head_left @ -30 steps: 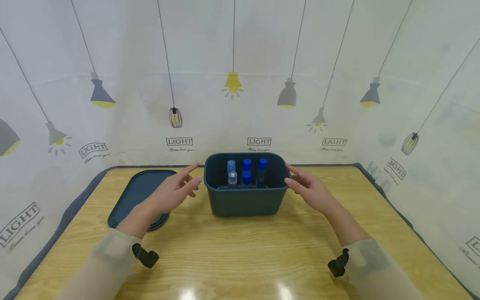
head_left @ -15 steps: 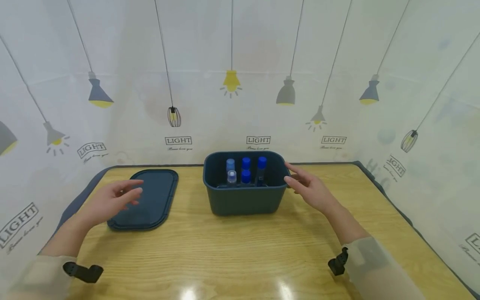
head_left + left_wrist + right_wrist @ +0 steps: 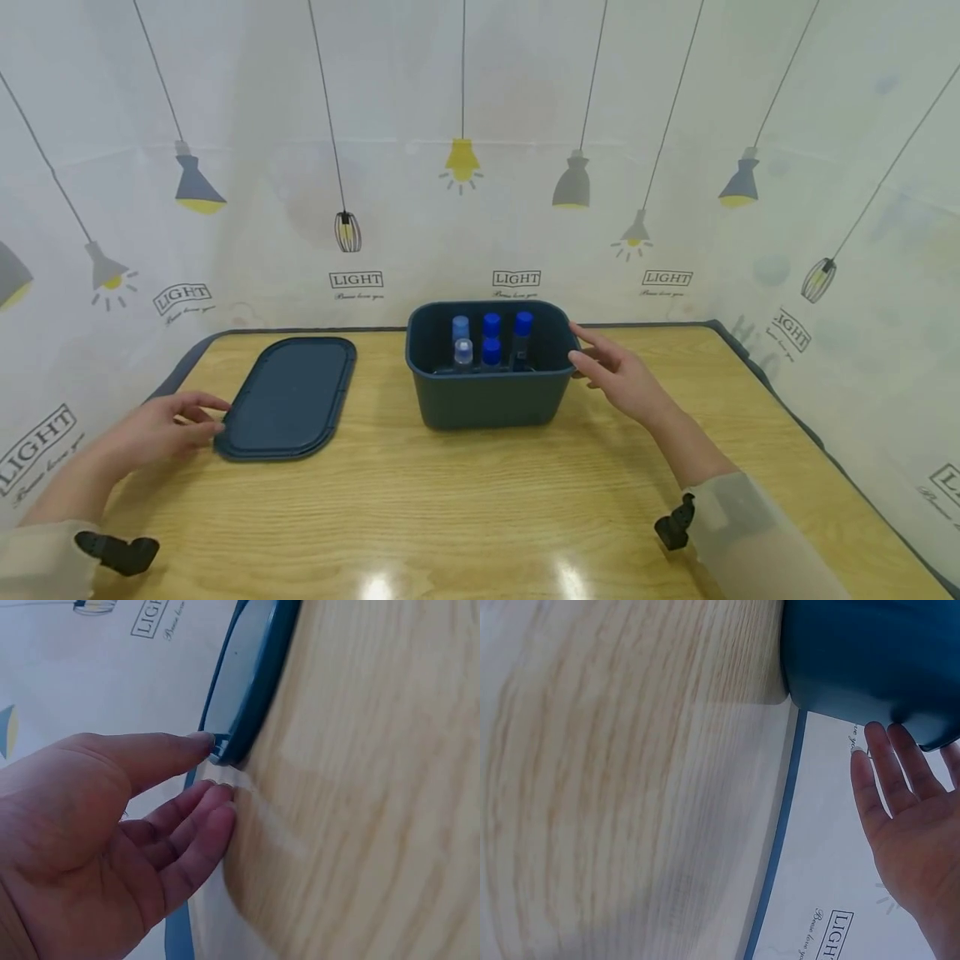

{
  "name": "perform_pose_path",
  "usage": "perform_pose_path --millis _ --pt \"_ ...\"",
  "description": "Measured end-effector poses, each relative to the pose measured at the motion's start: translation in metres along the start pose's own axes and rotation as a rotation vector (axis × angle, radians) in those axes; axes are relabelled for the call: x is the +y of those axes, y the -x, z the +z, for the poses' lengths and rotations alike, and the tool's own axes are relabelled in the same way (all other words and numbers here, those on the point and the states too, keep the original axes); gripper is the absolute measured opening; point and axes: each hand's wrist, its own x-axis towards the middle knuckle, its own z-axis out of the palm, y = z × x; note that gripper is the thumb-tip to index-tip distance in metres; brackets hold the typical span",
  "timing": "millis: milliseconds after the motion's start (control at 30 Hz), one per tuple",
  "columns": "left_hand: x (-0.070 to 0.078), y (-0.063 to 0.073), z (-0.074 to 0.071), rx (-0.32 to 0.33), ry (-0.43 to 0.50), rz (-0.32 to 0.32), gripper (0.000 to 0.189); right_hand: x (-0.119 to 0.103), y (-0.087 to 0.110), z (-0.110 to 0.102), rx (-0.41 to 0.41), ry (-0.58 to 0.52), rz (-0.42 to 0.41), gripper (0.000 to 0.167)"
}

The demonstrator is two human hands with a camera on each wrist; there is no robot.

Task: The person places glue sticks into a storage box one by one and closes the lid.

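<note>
A dark blue lid (image 3: 288, 400) with rounded corners lies flat on the table. At its left edge is my left hand (image 3: 161, 429). In the left wrist view, the thumb (image 3: 196, 744) comes right up to the corner of the lid, with the other fingers loosely bent below it. A dark blue bin (image 3: 495, 404) stands upright near the back, and several small bottles (image 3: 522, 333), mostly blue-capped, stand inside. My right hand (image 3: 618, 375) rests its fingertips on the bin's right end. Those fingers are fairly straight against the bin wall (image 3: 862, 660) in the right wrist view.
The wood-grain table (image 3: 450, 508) extends in front of the bin and lid. Behind and on both sides hangs a pale curtain (image 3: 420, 217) printed with lamps. A dark strip (image 3: 772, 392) runs along the table's right edge.
My left hand has moved from beside the bin's left end, over the lid, down to the lid's left edge. The right hand, bin and bottles have stayed put.
</note>
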Motion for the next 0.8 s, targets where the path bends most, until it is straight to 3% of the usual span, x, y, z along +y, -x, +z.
perform_pose_path --millis 400,633,800 --pt "-0.005 -0.01 0.011 0.038 -0.044 0.013 0.043 0.0 0.003 -0.001 -0.017 -0.01 -0.008 0.064" --pt "-0.005 -0.008 0.013 0.107 -0.122 0.018 0.037 0.001 0.001 0.0 -0.01 -0.022 0.002 0.063" --pt "-0.007 -0.006 0.014 0.163 -0.088 0.004 0.036 0.001 0.001 0.001 -0.007 -0.027 0.002 0.063"
